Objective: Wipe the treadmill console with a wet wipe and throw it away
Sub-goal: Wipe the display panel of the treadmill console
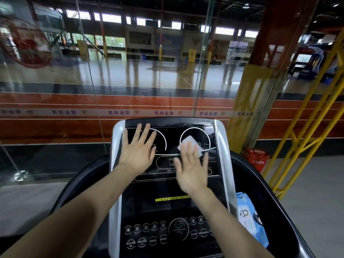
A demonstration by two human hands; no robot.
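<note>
White wipe (189,146) flat on console (167,192)

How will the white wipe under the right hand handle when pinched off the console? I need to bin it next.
The wet wipe is folded into a small flat pad, so it will probably go limp and unfold when lifted. Streaks on the treadmill console suggest it is damp and may cling. The right hand presses it with straight fingers, so it looks light.
</note>
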